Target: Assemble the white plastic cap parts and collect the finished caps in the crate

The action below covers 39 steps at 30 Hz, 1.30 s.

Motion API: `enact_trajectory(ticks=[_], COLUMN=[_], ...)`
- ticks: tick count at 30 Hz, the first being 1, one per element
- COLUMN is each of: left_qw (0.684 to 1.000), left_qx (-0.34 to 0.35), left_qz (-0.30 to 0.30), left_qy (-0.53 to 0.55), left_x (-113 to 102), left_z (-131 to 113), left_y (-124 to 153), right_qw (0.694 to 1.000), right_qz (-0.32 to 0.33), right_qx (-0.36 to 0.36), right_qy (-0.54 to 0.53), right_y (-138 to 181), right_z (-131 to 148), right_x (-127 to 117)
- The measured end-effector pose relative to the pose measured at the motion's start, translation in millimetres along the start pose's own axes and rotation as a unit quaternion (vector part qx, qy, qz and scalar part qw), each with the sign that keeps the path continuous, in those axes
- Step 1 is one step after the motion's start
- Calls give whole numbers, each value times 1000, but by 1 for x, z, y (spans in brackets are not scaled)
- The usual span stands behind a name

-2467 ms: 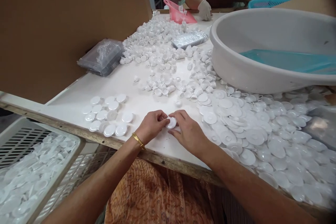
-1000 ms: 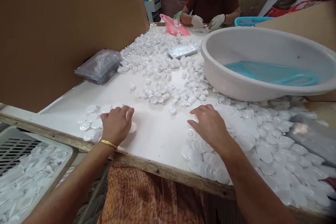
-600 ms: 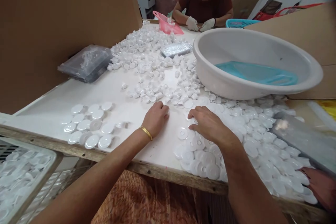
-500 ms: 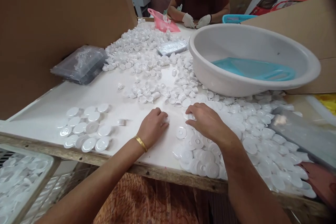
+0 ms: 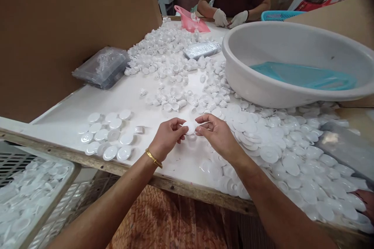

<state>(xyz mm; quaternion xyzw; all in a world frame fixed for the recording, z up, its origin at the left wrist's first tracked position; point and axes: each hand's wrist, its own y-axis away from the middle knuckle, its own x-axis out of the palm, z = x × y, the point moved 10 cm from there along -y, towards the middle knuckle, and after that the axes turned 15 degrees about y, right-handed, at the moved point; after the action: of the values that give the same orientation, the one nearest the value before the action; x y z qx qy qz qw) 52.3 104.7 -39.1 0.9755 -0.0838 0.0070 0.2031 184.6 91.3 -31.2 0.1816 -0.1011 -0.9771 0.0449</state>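
A small white saucer (image 5: 190, 127) is held just above the table between my two hands. My left hand (image 5: 170, 135), with a gold bangle at its wrist, pinches the saucer's left edge. On the opposite edge are the closed-in thumb and fingers of my right hand (image 5: 216, 135). Below the saucer shows a pale shape that I cannot make out. Left of my hands lies a group of white saucers (image 5: 113, 135), with one small white cup (image 5: 139, 129) beside it. A heap of loose saucers (image 5: 269, 153) spreads to the right, partly behind my right forearm.
Small white cups (image 5: 163, 52) are piled farther back. A large grey basin (image 5: 271, 91) stands at right, a wrapped stack (image 5: 102, 66) at left. A pink scoop (image 5: 191, 21) lies near a co-worker's gloved hands (image 5: 229, 18). A crate (image 5: 74, 171) of white pieces stands below the table edge.
My hands have come together, the right one moving left from the saucer heap. The saucer is now between them. The whole view has shifted slightly.
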Motion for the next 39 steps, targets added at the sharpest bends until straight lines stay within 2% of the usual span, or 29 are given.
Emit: enact_trajectory(ticks=[5, 9, 13, 15, 18, 24, 31, 37, 39], left_qw=[995, 986, 992, 990, 985, 987, 983, 973, 970], left_qx=[-24, -17, -77, -119, -161, -153, -170, -203, -209], left_qz=[-13, -22, 27, 51, 55, 44, 66, 111, 122], left_qy=[-100, -164, -99, -60, -26, 24, 8, -4, 4], left_x=[0, 0, 7, 11, 13, 12, 12, 16, 19], left_z=[19, 21, 22, 24, 27, 35, 37, 48, 51], left_y=[1, -3, -9, -9, -7, -3, -2, 1, 3], right_qw=[994, 966, 928, 919, 908, 885, 825, 749, 735], right_qz=[3, -24, -23, -23, -25, -19, -10, -102, -115], right_qx=[0, -94, -166, -185, -198, -221, -207, -321, -339], right_qy=[110, 241, 332, 348, 367, 410, 525, 570, 576], right_y=[0, 2, 7, 9, 10, 14, 23, 47, 52], right_z=[-3, 8, 18, 22, 25, 29, 30, 42, 40], right_x=[-3, 2, 13, 14, 15, 21, 31, 40, 43])
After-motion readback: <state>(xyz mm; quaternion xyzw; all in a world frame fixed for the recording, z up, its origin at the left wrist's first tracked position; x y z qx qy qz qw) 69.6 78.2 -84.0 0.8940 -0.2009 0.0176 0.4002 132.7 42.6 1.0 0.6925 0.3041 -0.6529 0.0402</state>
